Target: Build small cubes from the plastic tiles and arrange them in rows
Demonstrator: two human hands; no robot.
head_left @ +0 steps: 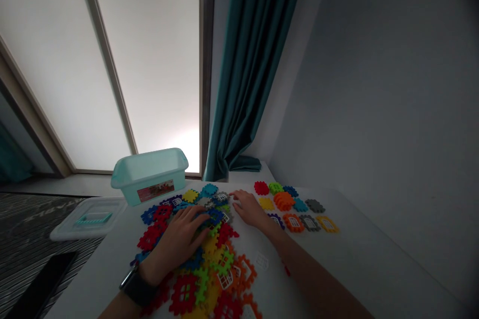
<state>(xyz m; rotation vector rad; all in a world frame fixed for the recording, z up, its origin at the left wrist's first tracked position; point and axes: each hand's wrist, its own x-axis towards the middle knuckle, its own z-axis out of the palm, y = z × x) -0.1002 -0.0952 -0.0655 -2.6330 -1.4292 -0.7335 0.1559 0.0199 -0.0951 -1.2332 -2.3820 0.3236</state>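
Observation:
My left hand [182,235], with a dark watch [137,284] on its wrist, lies over a heap of colourful plastic interlocking tiles, fingers spread. Under and around it are red tiles [152,235], blue tiles and yellow tiles. My right hand [245,207] is at the heap's far right edge, its fingers stretched out close to a grey tile with a white window [222,197]. Nothing shows in its fingers. Nearer me in the heap are a red window tile [184,293] and an orange tile [247,271].
Sorted tiles stand in rows at the right, with an orange stack [283,201] among them. A mint plastic bin [149,169] stands at the back left, beside its clear lid [89,218]. A loose white window piece [262,261] lies between my forearms. A teal curtain [247,70] hangs behind.

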